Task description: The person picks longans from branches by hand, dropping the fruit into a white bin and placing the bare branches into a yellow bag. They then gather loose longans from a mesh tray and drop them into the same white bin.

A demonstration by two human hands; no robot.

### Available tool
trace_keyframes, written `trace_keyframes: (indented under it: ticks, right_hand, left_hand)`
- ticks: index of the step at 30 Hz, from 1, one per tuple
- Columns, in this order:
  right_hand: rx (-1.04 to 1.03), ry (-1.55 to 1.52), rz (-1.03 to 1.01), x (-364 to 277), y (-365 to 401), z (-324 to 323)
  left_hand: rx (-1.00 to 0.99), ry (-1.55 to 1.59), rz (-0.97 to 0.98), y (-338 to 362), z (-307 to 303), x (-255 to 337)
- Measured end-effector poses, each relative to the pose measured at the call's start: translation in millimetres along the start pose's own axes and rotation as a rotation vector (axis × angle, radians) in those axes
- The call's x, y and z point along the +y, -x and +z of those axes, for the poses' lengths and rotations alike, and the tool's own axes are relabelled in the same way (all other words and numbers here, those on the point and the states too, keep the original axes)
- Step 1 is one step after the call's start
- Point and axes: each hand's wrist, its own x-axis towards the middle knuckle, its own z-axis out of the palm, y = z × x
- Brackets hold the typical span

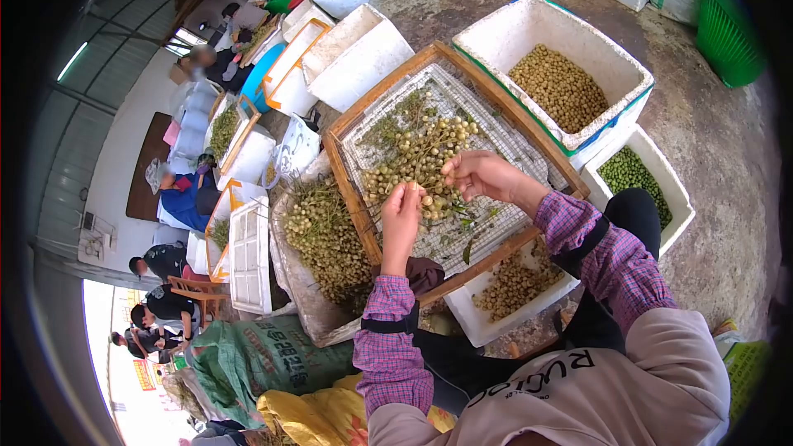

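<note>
My left hand (401,219) is closed in a pinch at a small round yellow-green fruit, just above a heap of fruit on stems (421,153). To its right, my right hand (483,175) has its thumb and forefinger pressed together over the same heap. What it pinches is too small to make out. The heap lies on a white wire mesh (516,149) set in a wooden frame (343,177). Bits of stem and green leaf are scattered over the mesh. Part of the heap is hidden behind my hands.
A foam box (475,41) of loose yellowish fruit stands beyond the frame. Nearer on the right is a box (681,211) of green fruit. Below the frame sits a tray (487,334) of brownish fruit. Stemmed bunches (326,235) fill a left-hand box. Several people work farther left.
</note>
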Motion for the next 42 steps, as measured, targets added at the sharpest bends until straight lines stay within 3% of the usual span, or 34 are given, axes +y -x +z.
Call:
trace_keyframes:
  ticks: [2,5,9,10,13,17,20,23,26,29,32,35,39,40,42]
  right_hand:
    - [0.0,0.176,0.021,14,-8,-12]
    - [0.035,0.1,0.124,35,-15,-16]
    - [0.074,-0.206,0.171,43,-13,4]
    - [-0.059,-0.272,0.169,43,-11,7]
    - [-0.042,-0.259,0.178,46,-12,21]
    - [0.111,-0.034,0.068,46,-9,25]
    - [0.229,-0.043,0.018,50,-11,28]
    - [0.283,-0.012,-0.06,52,-12,27]
    - [0.412,0.175,-0.183,53,-13,30]
    - [0.411,0.251,-0.173,47,-11,30]
    - [0.301,0.053,-0.025,34,-1,35]
    - [0.201,-0.096,0.056,40,-7,27]
    - [0.077,-0.156,0.073,33,-13,6]
    - [-0.017,-0.168,0.097,34,-14,1]
    - [-0.003,-0.177,0.175,40,-14,6]
  left_hand:
    - [-0.099,0.103,0.019,-2,-3,0]
    - [-0.192,0.123,0.056,2,1,12]
    - [-0.286,0.144,0.064,7,3,16]
    - [-0.311,0.133,0.084,6,3,13]
    - [-0.239,0.077,0.153,7,10,6]
    - [-0.116,-0.377,0.234,6,14,-6]
    - [-0.015,-0.473,0.431,4,22,-17]
    - [-0.032,-0.777,0.411,17,32,10]
    - [0.011,-0.849,0.496,21,44,3]
    - [-0.005,-0.889,0.585,20,44,-3]
    - [-0.139,-0.668,0.208,19,37,5]
    - [-0.204,-0.231,0.217,13,32,-5]
    - [-0.184,-0.219,0.032,20,19,12]
    - [-0.175,-0.222,0.056,15,13,6]
    - [-0.136,-0.255,0.026,12,3,12]
